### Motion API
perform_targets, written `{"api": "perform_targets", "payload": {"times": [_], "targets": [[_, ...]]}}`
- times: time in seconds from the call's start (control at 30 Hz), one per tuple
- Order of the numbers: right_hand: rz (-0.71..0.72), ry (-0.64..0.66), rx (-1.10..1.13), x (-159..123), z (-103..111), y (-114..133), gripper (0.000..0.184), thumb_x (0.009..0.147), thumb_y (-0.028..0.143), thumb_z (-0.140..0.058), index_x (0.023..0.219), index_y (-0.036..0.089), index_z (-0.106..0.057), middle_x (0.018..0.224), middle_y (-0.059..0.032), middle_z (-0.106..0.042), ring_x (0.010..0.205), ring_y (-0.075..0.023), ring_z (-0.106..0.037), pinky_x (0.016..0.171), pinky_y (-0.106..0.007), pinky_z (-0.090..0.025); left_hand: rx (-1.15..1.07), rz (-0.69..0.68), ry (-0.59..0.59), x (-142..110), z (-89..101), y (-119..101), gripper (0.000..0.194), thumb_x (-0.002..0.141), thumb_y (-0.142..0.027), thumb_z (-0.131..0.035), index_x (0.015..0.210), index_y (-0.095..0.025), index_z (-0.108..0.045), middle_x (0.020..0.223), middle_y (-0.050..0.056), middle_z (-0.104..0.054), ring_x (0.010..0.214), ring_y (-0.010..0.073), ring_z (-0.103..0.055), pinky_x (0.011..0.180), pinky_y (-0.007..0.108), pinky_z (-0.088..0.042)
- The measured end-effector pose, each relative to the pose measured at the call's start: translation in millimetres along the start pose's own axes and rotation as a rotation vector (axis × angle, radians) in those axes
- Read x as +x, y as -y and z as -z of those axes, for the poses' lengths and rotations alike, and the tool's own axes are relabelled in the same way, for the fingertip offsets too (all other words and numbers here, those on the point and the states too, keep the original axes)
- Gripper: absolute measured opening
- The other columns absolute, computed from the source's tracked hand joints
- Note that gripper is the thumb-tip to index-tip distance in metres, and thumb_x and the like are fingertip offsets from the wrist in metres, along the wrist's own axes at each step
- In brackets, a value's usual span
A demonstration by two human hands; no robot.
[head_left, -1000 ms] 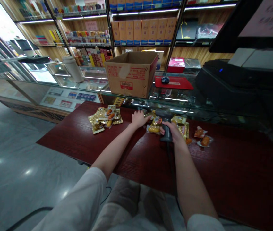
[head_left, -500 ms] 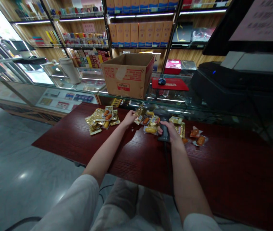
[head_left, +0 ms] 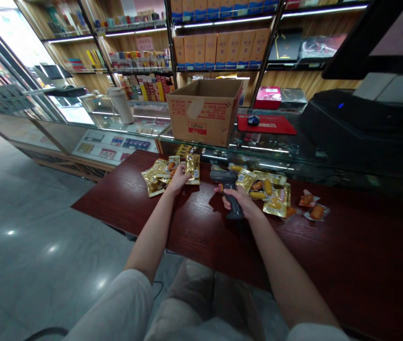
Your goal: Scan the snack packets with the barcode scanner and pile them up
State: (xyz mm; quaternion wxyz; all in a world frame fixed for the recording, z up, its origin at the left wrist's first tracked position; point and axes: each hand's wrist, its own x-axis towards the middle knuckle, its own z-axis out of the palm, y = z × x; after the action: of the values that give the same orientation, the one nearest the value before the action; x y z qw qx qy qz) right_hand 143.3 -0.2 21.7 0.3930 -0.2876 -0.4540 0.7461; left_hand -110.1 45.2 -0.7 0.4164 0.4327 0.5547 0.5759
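My left hand [head_left: 180,179] is closed on a gold snack packet [head_left: 193,166], which it holds upright beside the left pile of gold snack packets [head_left: 156,176]. My right hand [head_left: 237,199] wraps round the handle of a dark barcode scanner [head_left: 232,184], whose head points to the left. Just right of the scanner lies a second group of gold and clear packets [head_left: 275,203], some with sausage-like snacks showing through. Two clear-wrapped brown snacks [head_left: 316,212] sit apart at the far right of these.
An open cardboard box [head_left: 201,118] stands on the glass counter behind the dark red table [head_left: 201,232]. A mouse [head_left: 253,120] rests on a red mat [head_left: 275,125]. A white cup [head_left: 120,105] stands left of the box, and a black machine [head_left: 357,123] is at right.
My left hand has moved left with a gold packet, from the middle group to the left pile. The scanner has shifted left and its head now points left. The view has turned slightly.
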Motion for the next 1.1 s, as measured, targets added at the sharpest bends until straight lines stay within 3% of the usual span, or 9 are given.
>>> {"api": "perform_targets", "payload": {"times": [0.23,0.37,0.5,0.63,0.73,0.83,0.93,1.1], "targets": [[-0.033,0.013,0.061,3,5,2,0.034,0.068,0.03,-0.076,0.096,0.021,-0.06,0.075,0.0046,-0.063,0.039,-0.0042,-0.039,0.036,-0.021,-0.033,0.178,-0.053,-0.003,1,5.8,-5,0.035,0.065,-0.011,-0.062,0.095,-0.019,-0.047,0.091,0.003,-0.064,0.084,0.0181,-0.065,0.08,0.032,-0.052],[0.024,-0.086,-0.024,-2,20,15,0.032,0.068,0.031,-0.073,0.095,0.02,-0.061,0.081,-0.0012,-0.07,0.041,-0.0061,-0.042,0.037,-0.023,-0.037,0.609,-0.178,-0.105,-11,7.9,-16,0.039,0.077,-0.012,-0.057,0.116,-0.016,-0.052,0.103,0.012,-0.068,0.101,0.0269,-0.067,0.094,0.04,-0.05],[0.017,-0.259,-0.155,-17,51,37,0.026,0.067,0.029,-0.074,0.088,0.019,-0.062,0.063,-0.0003,-0.067,0.043,-0.0105,-0.048,0.04,-0.024,-0.043,0.963,-0.164,-0.295,-23,8.2,-28,0.054,0.087,-0.015,-0.047,0.141,-0.011,-0.044,0.112,0.022,-0.069,0.106,0.0355,-0.067,0.095,0.046,-0.049],[-0.059,-0.455,-0.166,-35,81,54,0.017,0.071,0.02,-0.071,0.086,0.017,-0.065,0.063,-0.0017,-0.069,0.044,-0.0107,-0.053,0.048,-0.025,-0.054,1.13,-0.247,-0.398,-25,13.7,-31,0.058,0.087,-0.012,-0.043,0.145,-0.005,-0.043,0.134,0.028,-0.058,0.125,0.0389,-0.057,0.102,0.049,-0.045],[-0.201,-0.498,-0.137,-43,94,59,0.01,0.076,0.017,-0.068,0.086,0.015,-0.065,0.051,-0.0013,-0.063,0.042,-0.013,-0.056,0.051,-0.028,-0.058,1.186,-0.237,-0.44,-24,16.8,-28,0.054,0.087,-0.013,-0.045,0.141,-0.003,-0.049,0.145,0.031,-0.048,0.134,0.0431,-0.048,0.107,0.057,-0.038],[-0.236,-0.546,-0.111,-44,97,57,0.013,0.077,0.012,-0.067,0.09,0.015,-0.065,0.058,-0.0045,-0.069,0.049,-0.0171,-0.065,0.051,-0.03,-0.06,1.189,-0.313,-0.459,-26,11.3,-26,0.049,0.089,-0.014,-0.047,0.136,-0.006,-0.054,0.153,0.029,-0.041,0.142,0.0435,-0.036,0.115,0.063,-0.025],[-0.194,-0.558,-0.059,-39,96,52,0.021,0.076,0.007,-0.066,0.094,0.016,-0.064,0.073,-0.0069,-0.077,0.054,-0.0182,-0.07,0.056,-0.032,-0.063,1.109,-0.488,-0.234,-31,-7.0,-25,0.043,0.093,-0.019,-0.046,0.134,-0.009,-0.057,0.148,0.024,-0.048,0.142,0.0358,-0.039,0.119,0.054,-0.026],[-0.184,-0.492,-0.074,-29,94,44,0.024,0.074,0.009,-0.069,0.096,0.018,-0.065,0.087,-0.0079,-0.08,0.055,-0.0181,-0.071,0.049,-0.027,-0.06,0.894,-0.678,0.437,-44,-53.7,-17,0.048,0.097,-0.033,-0.05,0.143,-0.02,-0.052,0.15,0.014,-0.051,0.139,0.0258,-0.047,0.117,0.042,-0.034]]}}
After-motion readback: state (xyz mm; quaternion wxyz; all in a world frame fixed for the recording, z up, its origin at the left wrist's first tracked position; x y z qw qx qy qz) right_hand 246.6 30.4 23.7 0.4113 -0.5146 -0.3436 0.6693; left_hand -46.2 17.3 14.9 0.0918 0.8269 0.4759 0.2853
